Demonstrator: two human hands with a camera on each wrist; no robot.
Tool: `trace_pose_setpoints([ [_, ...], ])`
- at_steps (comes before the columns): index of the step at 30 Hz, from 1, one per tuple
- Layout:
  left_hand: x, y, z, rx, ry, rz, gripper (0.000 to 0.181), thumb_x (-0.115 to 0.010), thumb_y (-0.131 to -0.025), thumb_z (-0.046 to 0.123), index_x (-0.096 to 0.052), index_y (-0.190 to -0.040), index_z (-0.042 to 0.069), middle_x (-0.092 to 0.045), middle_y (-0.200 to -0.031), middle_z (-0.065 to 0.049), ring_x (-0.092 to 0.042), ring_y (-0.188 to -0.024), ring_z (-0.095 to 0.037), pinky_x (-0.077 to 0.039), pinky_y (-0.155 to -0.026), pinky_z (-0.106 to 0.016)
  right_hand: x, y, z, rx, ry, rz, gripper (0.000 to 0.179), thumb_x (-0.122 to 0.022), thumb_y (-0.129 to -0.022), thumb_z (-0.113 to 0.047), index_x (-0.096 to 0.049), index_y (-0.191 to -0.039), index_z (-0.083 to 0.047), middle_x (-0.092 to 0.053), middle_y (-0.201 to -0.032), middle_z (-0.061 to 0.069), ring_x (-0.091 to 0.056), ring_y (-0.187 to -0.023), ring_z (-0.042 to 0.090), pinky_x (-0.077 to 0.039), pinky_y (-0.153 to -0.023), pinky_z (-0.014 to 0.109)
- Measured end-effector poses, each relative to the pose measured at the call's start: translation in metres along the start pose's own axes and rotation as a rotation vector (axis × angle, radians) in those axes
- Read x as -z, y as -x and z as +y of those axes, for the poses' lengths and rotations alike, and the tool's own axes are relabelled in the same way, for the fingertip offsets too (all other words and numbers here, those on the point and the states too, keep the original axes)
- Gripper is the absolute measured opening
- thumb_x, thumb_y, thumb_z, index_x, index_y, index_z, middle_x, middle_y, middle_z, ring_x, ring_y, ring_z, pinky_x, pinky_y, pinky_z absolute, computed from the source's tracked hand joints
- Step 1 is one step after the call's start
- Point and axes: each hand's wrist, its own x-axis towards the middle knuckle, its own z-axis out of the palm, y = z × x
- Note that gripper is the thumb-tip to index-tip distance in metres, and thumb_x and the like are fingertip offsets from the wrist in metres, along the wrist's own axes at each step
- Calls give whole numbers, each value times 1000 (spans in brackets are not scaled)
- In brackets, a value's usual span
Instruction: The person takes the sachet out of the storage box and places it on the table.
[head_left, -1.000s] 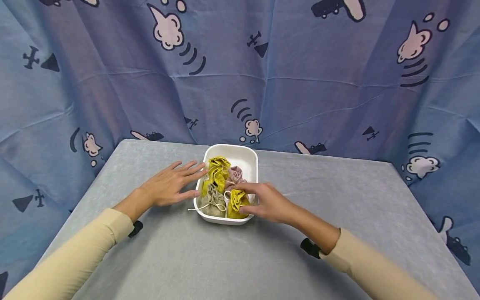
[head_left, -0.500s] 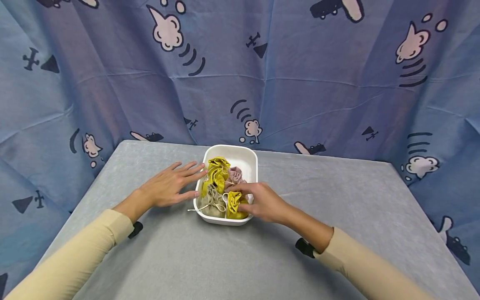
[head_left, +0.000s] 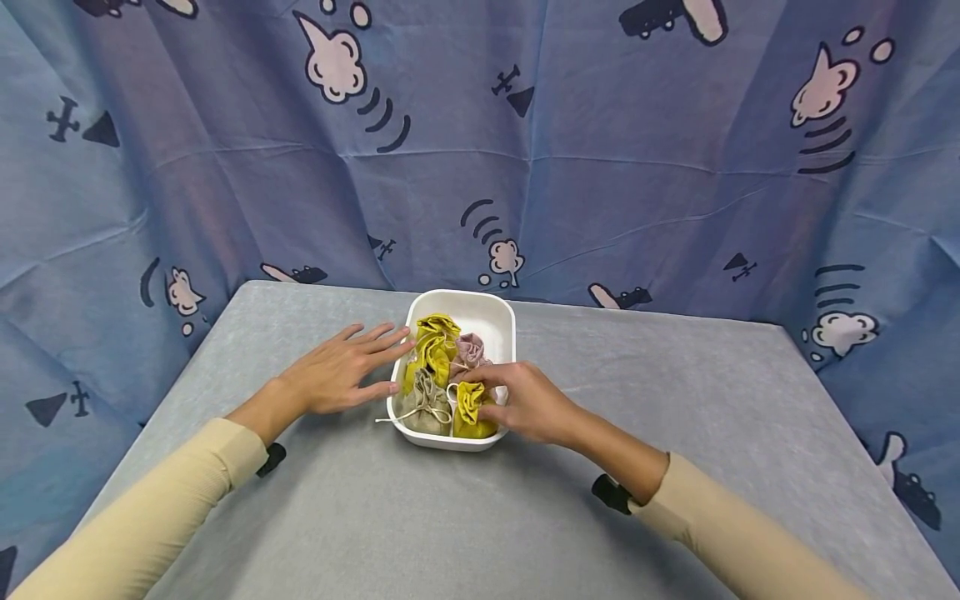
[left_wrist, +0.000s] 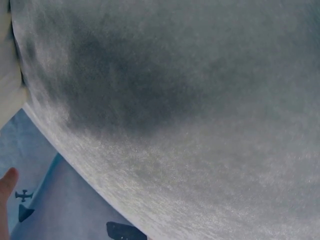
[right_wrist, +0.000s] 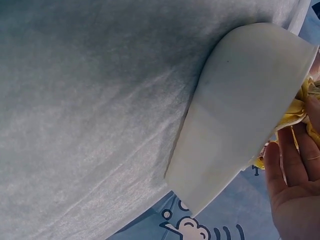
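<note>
A white plastic tub (head_left: 454, 444) holds several small cloth drawstring pouches. At its front right corner is a yellow pouch (head_left: 472, 423); my right hand (head_left: 538, 405) pinches its gathered top between thumb and fingers. Beside it on the left sits a beige pouch (head_left: 427, 410), its pale cord hanging over the rim. Behind these lie more yellow cloth (head_left: 435, 348) and a pink pouch (head_left: 471, 347), partly hidden by my right fingers. My left hand (head_left: 337, 372), fingers straight and spread, is at the tub's left rim. The right wrist view shows the tub's outer wall (right_wrist: 245, 100) and my right palm.
The tub stands on a table with a grey cloth (head_left: 360, 517), toward the far edge. A blue patterned curtain (head_left: 615, 167) hangs behind and on both sides. The left wrist view shows mostly tabletop (left_wrist: 210, 165).
My right hand has shifted slightly left, and the top of the front yellow pouch has tipped left with it. My left hand has stayed in place.
</note>
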Motion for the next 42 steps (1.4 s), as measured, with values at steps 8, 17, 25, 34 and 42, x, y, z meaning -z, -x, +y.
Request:
trace_pose_setpoints([
  [8, 0, 0, 1, 2, -3, -7, 68, -42, -102, 58, -28, -159, 23, -24, -164, 0, -20, -150, -25, -18, -118, -58, 3, 1, -3, 7, -7, -3, 40, -76, -81, 1, -72, -120, -7, -71, -120, 3, -65, -96, 13, -54, -87, 44],
  [17, 2, 0, 1, 1, 0, -4, 68, -43, -102, 57, -28, -159, 23, -24, -164, 0, -20, -150, -25, -18, -118, -58, 15, 1, -12, -11, 24, -1, 40, -76, -84, 0, -69, -123, -4, -71, -118, 8, -68, -106, 22, -53, -95, 42],
  [25, 1, 1, 2, -3, 5, 1, 68, -43, -102, 57, -28, -159, 23, -24, -164, -1, -21, -150, -26, -16, -118, -58, 29, 0, -18, -5, 43, 10, 43, -76, -84, 1, -68, -126, -3, -70, -121, 9, -68, -106, 23, -53, -95, 43],
  [34, 1, 1, 1, 5, 2, -1, 68, -42, -102, 57, -29, -159, 23, -24, -164, 0, -20, -150, -24, -16, -118, -58, 53, -2, -23, 11, 62, 27, 43, -75, -85, 4, -68, -126, -4, -71, -120, 7, -69, -103, 22, -55, -91, 42],
  [42, 0, 0, 2, 4, 1, 1, 68, -43, -102, 57, -29, -159, 23, -25, -163, -1, -21, -150, -25, -16, -118, -58, 73, 3, -21, -22, 67, 60, 44, -74, -84, 6, -67, -127, -3, -70, -120, 9, -68, -103, 25, -54, -92, 42],
])
